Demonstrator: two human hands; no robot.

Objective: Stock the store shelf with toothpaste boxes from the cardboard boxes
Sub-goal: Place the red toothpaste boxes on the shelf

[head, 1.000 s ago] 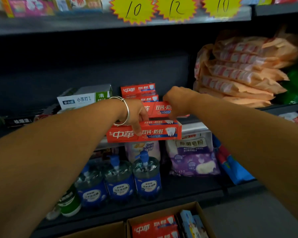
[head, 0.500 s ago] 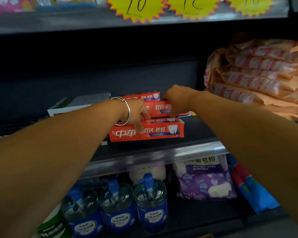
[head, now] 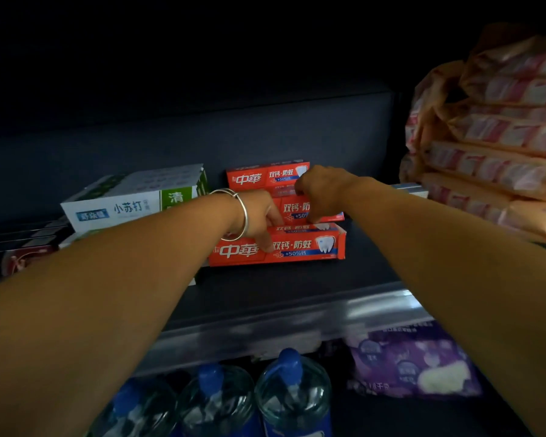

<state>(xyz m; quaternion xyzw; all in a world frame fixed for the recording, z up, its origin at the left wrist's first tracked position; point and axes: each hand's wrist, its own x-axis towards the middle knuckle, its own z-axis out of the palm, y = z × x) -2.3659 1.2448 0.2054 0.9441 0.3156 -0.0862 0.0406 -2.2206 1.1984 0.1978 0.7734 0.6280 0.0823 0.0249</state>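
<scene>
Both bare forearms stretch forward, converging toward the middle. The left hand [head: 262, 216] (a silver bangle circles its wrist) is turned palm down with its fingers [head: 267, 244] curled downward, the thumb side toward the other hand. The right hand [head: 323, 192] sits just above and beside it, knuckles up, fingers bent under.

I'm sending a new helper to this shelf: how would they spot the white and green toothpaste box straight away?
Find the dark shelf above the blue-capped bottles. Left of the red toothpaste boxes that both hands work on lies the white and green toothpaste box. It is the only pale box there, with a green panel at its right end.
</scene>
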